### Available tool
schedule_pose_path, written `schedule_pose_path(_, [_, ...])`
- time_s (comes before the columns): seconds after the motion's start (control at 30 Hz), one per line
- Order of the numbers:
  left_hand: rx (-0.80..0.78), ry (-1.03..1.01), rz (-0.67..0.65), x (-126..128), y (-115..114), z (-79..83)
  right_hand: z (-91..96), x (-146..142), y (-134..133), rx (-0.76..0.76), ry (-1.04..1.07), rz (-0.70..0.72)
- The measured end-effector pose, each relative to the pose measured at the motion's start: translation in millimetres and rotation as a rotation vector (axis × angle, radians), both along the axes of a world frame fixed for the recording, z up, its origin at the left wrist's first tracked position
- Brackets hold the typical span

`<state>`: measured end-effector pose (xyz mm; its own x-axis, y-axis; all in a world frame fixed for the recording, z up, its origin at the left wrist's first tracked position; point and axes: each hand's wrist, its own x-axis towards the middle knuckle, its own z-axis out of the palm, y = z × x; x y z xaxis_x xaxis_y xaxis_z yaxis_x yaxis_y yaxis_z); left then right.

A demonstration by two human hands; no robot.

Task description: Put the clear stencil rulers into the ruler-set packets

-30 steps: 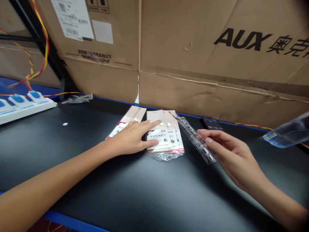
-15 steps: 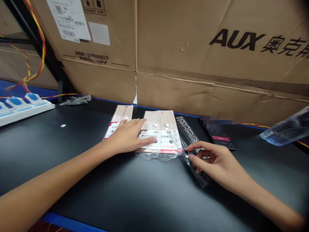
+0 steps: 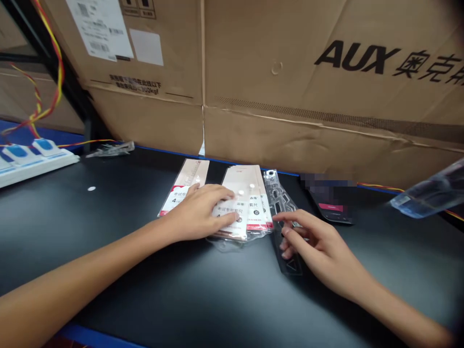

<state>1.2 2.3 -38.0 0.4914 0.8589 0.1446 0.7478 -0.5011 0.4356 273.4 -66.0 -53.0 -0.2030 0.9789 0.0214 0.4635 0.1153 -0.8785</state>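
Note:
My left hand (image 3: 203, 212) lies flat with spread fingers on clear plastic packets with white and red labels. One packet (image 3: 197, 170) pokes out beyond its fingers, and overlapping packets (image 3: 259, 212) lie under and beside its right side. My right hand (image 3: 311, 241) is bent over a clear plastic ruler with cut-out shapes (image 3: 290, 266), its fingers curled around the ruler's middle. The index fingertip is by the right edge of the packets. Part of the ruler is hidden behind the fingers.
A phone (image 3: 333, 212) lies at the back right, near a clear plastic bag or bottle (image 3: 424, 198). A white power strip (image 3: 43, 164) with plugs stands at the left, beside crumpled plastic (image 3: 112, 149). A large cardboard box (image 3: 261, 116) walls off the back.
The ruler has swung more upright, its near end moving left with my right hand. The packets under my left hand have shifted and now overlap more closely.

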Motion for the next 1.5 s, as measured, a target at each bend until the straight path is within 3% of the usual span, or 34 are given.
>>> schedule_pose_path(0.17, [0.023,0.007,0.116,12.7,-11.9,8.2,1.1,-3.2,-0.7,0.11,-0.147,0.084])
schedule_pose_path(0.4, [0.03,0.083,0.068,19.6,-13.4,0.2,1.8,-5.3,-1.8,0.123,-0.202,0.113])
schedule_pose_path(0.63, [-0.099,-0.112,0.022,26.0,-27.2,6.3,3.2,-7.3,-0.3,0.099,-0.184,0.116])
schedule_pose_path(0.73, [-0.072,-0.206,-0.066,28.3,-35.2,8.7,2.9,-7.4,-1.5,0.082,-0.12,0.111])
schedule_pose_path(0.83, [-0.051,-0.273,-0.238,33.3,-47.3,7.6,3.9,-7.7,-1.6,0.034,-0.039,0.101])
schedule_pose_path(0.93, [0.078,-0.374,-0.392,40.5,-60.0,1.5,8.2,-8.1,-0.4,-0.024,0.037,0.133])
schedule_pose_path(1.07, [0.34,-0.447,-0.427,46.5,-66.2,-7.1,14.3,-6.9,-0.8,-0.102,0.17,0.233])
schedule_pose_path(1.23, [0.333,-0.342,-0.544,45.0,-61.8,-6.7,12.9,-1.6,-2.5,-0.242,0.252,0.189])
schedule_pose_path(1.37, [0.333,-0.415,-0.389,42.9,-59.0,-3.6,8.5,2.7,-0.6,-0.293,0.331,0.16])
schedule_pose_path(1.5, [0.196,-0.403,-0.182,38.5,-53.7,3.3,5.6,3.5,-0.8,-0.284,0.342,0.118])
